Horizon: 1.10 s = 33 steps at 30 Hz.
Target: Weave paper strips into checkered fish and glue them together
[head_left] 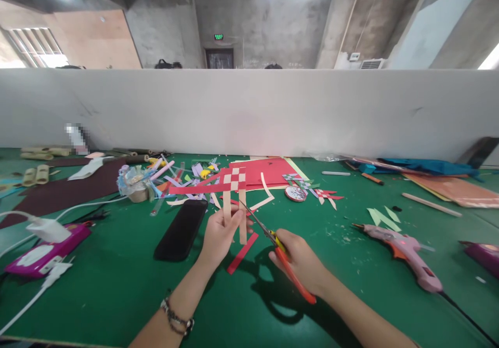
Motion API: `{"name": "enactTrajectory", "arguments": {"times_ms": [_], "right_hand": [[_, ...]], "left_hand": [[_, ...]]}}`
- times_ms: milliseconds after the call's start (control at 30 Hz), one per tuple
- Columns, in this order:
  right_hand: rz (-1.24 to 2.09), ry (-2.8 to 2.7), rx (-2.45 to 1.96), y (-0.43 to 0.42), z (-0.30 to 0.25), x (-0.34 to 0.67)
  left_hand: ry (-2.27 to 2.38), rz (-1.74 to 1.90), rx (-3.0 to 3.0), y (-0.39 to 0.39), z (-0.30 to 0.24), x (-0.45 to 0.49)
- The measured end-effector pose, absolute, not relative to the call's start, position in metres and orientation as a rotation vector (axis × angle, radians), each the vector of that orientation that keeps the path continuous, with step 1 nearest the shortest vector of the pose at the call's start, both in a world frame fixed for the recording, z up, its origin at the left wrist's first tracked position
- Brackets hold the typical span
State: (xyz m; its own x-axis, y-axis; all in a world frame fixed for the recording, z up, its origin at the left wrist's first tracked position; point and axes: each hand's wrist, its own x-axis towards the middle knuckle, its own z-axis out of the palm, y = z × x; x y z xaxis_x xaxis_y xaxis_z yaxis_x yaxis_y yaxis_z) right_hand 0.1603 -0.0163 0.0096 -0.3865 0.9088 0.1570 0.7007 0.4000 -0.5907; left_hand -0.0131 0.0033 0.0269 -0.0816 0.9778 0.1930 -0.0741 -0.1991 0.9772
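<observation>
My left hand (223, 232) pinches the cream tails of a woven paper piece (235, 181), a small red and cream checkerboard with long loose strips. One red strip reaches out to the left. In my right hand (298, 259) is a pair of scissors (294, 275) with orange and yellow handles. Their blades point up and left, with the tips close by the right cream strip near my left fingers. Whether the blades touch the paper I cannot tell. On the table below lies a loose red paper strip (242, 253).
A black phone (181, 230) lies left of my left hand. Red paper sheets (268, 174) and a heap of coloured strips lie behind. At right rests a pink glue gun (405, 254); at left, a purple power strip (50, 249). A white partition (249, 111) closes the green table's back.
</observation>
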Motion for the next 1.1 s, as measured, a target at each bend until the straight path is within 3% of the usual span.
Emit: {"name": "enactTrajectory", "arguments": {"times_ms": [1100], "right_hand": [[0.676, -2.187, -1.402, -0.0172, 0.0080, 0.1584]], "left_hand": [[1.111, 1.412, 1.212, 0.0028, 0.0304, -0.0123]]}}
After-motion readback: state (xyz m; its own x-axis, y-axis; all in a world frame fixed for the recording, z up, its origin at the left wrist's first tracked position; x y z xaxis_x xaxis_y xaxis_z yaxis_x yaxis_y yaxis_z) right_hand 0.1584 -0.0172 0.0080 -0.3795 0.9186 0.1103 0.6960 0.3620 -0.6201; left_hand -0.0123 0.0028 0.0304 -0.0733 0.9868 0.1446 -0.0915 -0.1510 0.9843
